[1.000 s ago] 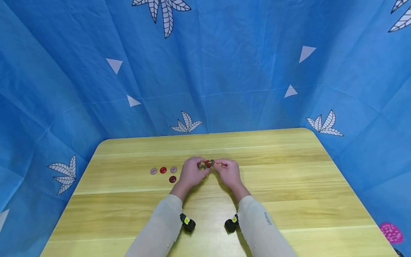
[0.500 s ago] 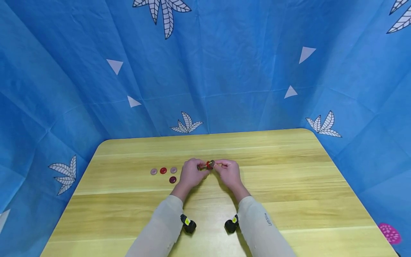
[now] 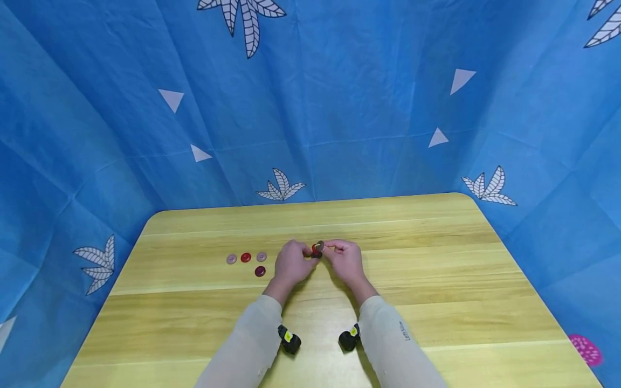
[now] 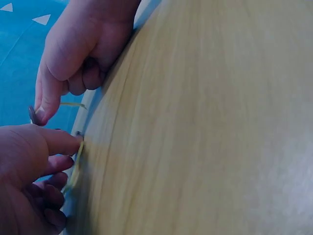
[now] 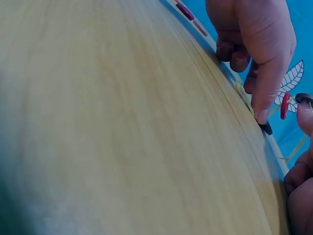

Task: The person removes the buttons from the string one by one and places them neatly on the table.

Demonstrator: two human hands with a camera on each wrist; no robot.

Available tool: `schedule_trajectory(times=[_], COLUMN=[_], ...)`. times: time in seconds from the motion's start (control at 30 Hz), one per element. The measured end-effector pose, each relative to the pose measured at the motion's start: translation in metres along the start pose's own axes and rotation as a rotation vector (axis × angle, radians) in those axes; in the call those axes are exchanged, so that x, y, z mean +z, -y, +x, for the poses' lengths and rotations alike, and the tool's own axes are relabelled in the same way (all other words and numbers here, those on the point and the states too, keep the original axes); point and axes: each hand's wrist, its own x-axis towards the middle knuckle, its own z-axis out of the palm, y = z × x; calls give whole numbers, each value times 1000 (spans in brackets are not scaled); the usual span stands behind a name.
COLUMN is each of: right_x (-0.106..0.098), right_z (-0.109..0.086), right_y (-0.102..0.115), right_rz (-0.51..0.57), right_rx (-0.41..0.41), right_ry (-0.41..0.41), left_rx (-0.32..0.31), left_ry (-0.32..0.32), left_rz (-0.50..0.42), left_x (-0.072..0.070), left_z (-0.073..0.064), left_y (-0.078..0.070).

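My left hand (image 3: 292,263) pinches a dark button (image 5: 265,128) between thumb and finger. My right hand (image 3: 345,260) pinches a brown button (image 3: 320,245) by its edge. Between the two hands a red button (image 5: 285,106) is threaded on a thin yellow cord (image 5: 296,148). In the left wrist view, the cord (image 4: 76,164) trails below the left fingertips, and a short end sticks out by the right hand (image 4: 73,58). The hands are close together over the table, and fingers cover part of the buttons.
To the left on the wooden table (image 3: 417,291) lie a pink button (image 3: 232,259), a red button (image 3: 246,257), another pink button (image 3: 262,256) and a maroon button (image 3: 260,271). A blue patterned curtain (image 3: 359,108) hangs behind the table.
My left hand has moved slightly right, closer to the right hand, and its fingertips now meet the dark button near the red one. The right hand stays nearly still.
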Motion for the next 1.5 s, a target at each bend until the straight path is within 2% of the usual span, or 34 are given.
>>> schedule_trajectory(times=[0.23,0.47,0.53,0.6,0.73,0.8,0.9,1.07,1.13,1.33,1.4,1.5], right_x=[0,1,1,1,2,2,2,1,1,1,0,0], right_z=[0,0,1,2,4,4,2,-2,-4,-3,-3,-2], right_y=[1,1,1,2,4,4,4,1,0,1,2,4], right_rz=[-11,-8,-8,-7,-2,5,18,17,9,8,10,10], right_rx=[-14,-4,-4,-5,-4,7,20,27,26,15,16,12], right_ry=[-8,-9,-11,-14,-20,-18,-9,-11,-15,-12,-11,-13], left_rx=[15,30,54,88,194,215,207,125,102,141,140,127], left_ry=[49,43,40,53,111,125,110,76,61,-11,2,55], left_rz=[34,55,68,120,282,314,247,1,-70,-140,-159,-171], left_x=[-4,-4,-5,-6,-8,-8,-9,-12,-13,-22,-25,-28], left_z=[0,-2,-3,-3,-3,-3,-4,-6,-6,-4,-3,-3], left_y=[-2,2,2,1,-2,-2,0,5,7,11,11,14])
